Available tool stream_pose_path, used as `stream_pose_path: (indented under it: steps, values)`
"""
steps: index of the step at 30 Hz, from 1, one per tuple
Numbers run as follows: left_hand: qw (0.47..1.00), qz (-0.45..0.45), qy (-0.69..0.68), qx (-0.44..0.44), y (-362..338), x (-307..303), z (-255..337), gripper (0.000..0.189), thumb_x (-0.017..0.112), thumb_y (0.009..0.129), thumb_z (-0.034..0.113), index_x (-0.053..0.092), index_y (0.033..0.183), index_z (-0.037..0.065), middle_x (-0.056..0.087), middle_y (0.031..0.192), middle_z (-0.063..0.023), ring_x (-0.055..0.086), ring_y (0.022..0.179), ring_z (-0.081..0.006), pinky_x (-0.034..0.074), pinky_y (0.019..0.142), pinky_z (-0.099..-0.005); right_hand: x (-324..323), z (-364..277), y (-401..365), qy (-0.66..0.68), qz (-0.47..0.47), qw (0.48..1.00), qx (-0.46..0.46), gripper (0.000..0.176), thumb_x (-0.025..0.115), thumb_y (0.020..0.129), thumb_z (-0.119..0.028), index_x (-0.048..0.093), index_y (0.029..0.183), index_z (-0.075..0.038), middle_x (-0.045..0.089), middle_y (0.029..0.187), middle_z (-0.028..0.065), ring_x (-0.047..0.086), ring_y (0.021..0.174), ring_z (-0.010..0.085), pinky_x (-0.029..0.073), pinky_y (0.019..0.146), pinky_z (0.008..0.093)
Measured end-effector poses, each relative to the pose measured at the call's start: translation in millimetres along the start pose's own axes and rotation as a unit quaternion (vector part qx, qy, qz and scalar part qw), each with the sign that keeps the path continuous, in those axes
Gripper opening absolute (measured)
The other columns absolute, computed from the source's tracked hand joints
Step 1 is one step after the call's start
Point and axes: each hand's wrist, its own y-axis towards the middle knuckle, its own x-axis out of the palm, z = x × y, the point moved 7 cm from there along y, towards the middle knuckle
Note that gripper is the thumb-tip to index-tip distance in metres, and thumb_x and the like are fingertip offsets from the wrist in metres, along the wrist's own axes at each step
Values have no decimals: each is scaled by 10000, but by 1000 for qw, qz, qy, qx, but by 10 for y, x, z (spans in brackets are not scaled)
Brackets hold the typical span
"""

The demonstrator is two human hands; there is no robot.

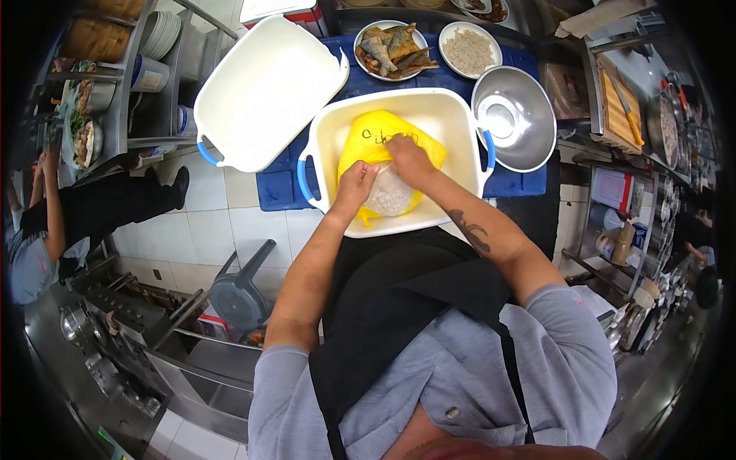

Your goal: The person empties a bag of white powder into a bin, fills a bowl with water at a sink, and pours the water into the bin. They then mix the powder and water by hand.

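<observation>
A yellow plastic bag (368, 130) with dark handwriting lies inside a white tub with blue handles (452, 115). In the bag's mouth sits a clear plastic bag of whitish, grainy food (389, 195). My left hand (357, 184) is closed at the left of this clear bag, fingertips pinched on its top edge. Just right of it and a little farther away, my right hand (410, 159) has its fingers closed on the gathered plastic, over the yellow bag. What exactly lies under the right fingers is partly hidden.
A second white tub (268, 92) stands at the left on the blue surface (506, 184). Behind are a plate of fried fish (392, 50) and a bowl of pale grains (470, 50). A steel bowl (514, 119) stands right. A co-worker (46, 230) is far left.
</observation>
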Motion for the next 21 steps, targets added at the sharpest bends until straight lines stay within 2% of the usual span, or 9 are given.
stream_pose_path:
  steps: [1, 2, 4, 5, 7, 8, 12, 16, 21]
  values:
    - [1000, -10, -5, -12, -14, -3, 43, 187, 595, 866, 170, 560, 853, -14, 587, 674, -94, 536, 607, -166, 438, 567, -314, -91, 126, -14, 12, 21, 999, 41, 273, 610, 706, -70, 609, 975, -25, 565, 1017, 188, 546, 963, 354, 466, 816, 423]
    - [1000, -11, -5, -13, -32, -40, 81, 187, 595, 866, 170, 560, 853, -14, 587, 674, -94, 536, 607, -166, 438, 567, -314, -164, 240, -36, 24, 43, 995, 83, 236, 592, 703, -42, 621, 937, -25, 577, 978, 185, 558, 940, 354, 473, 806, 410]
    - [994, 11, 102, 29, -77, -171, 208, 147, 635, 784, 100, 548, 836, -7, 604, 708, -220, 602, 655, -364, 467, 608, -412, -220, 379, -73, 51, 39, 990, 123, 231, 604, 700, -29, 620, 931, -28, 580, 970, 177, 563, 930, 349, 473, 803, 397]
    - [994, 9, 104, 30, -86, -210, 164, 147, 635, 784, 100, 548, 836, -7, 604, 708, -220, 602, 655, -364, 467, 608, -412, -240, 472, -104, 76, 36, 984, 160, 228, 616, 697, -17, 620, 925, -31, 582, 962, 169, 569, 920, 344, 472, 800, 385]
    - [972, 81, 218, 29, -123, -404, 94, 137, 608, 759, 69, 544, 858, -1, 609, 727, -235, 624, 698, -372, 480, 620, -407, -312, 527, -176, 75, 60, 981, 172, 220, 618, 690, 8, 618, 905, -38, 588, 955, 167, 575, 911, 338, 472, 789, 384]
    - [973, 91, 213, 3, -168, -471, 108, 135, 587, 740, 21, 539, 864, -1, 608, 747, -253, 608, 719, -410, 482, 631, -429, -302, 569, -222, 76, 61, 979, 179, 216, 623, 688, 11, 612, 899, -35, 594, 939, 163, 580, 896, 340, 475, 776, 388]
    - [958, 147, 245, -13, -327, -792, -9, 139, 572, 739, -7, 561, 878, -6, 610, 729, -245, 615, 716, -401, 481, 613, -418, -296, 764, -390, 79, 101, 973, 193, 216, 636, 677, 18, 589, 883, -28, 612, 851, 156, 592, 819, 358, 486, 720, 385]
    - [958, 144, 250, 1, -515, -970, -130, 156, 560, 753, 15, 622, 889, -26, 616, 712, -235, 628, 694, -373, 488, 635, -417, -226, 934, -489, 125, 81, 963, 226, 225, 636, 676, 23, 578, 887, -29, 625, 812, 162, 605, 753, 348, 491, 683, 359]
    - [957, 148, 250, 12, -526, -1033, -164, 152, 538, 760, -5, 635, 876, -21, 623, 782, -230, 610, 761, -388, 486, 696, -421, 24, 1006, -516, 189, 92, 942, 261, 194, 594, 683, 47, 607, 869, -7, 637, 776, 147, 605, 685, 232, 479, 639, 301]
